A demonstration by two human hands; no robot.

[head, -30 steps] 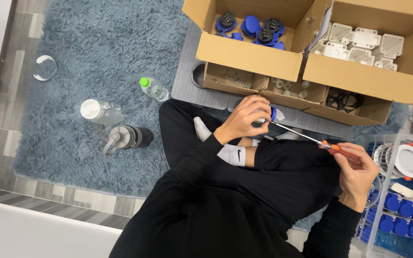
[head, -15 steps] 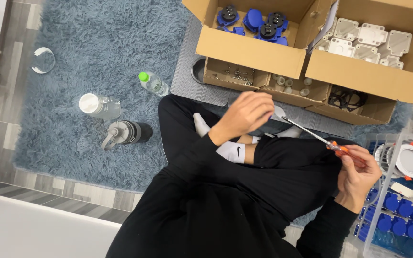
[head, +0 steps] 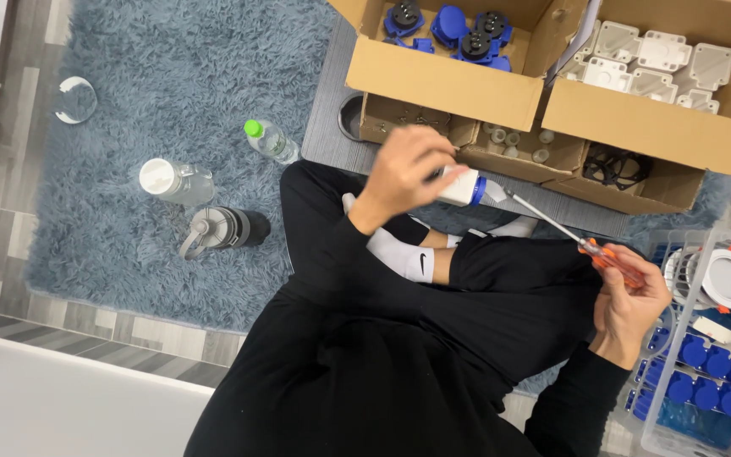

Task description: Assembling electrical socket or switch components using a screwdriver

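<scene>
The left hand (head: 408,173) holds a white and blue part (head: 460,186) above the lap. The right hand (head: 632,300) grips an orange screwdriver (head: 581,244) (its tip touches the part). I think the screwing is not done; 2 boxes (head: 501,89) of parts wait.

- The part (head: 465,186) in the left hand (head: 406,173) is white with a blue band.
- The screwdriver (head: 590,248) in the right hand (head: 632,306) has an orange handle and a silver shaft.
- The rug (head: 171,101) is shaggy grey-blue.
- The boxes (head: 458,85) are brown cardboard, one holding blue parts (head: 454,25), another white parts (head: 657,63).
- The small bottle (head: 271,140) is clear with a green cap.
- The flask (head: 226,230) is black and grey.
- The sock (head: 403,254) is white with a black mark.
- The clothing (head: 399,355) is black.
- The floor (head: 10,220) is grey wood-pattern.
</scene>
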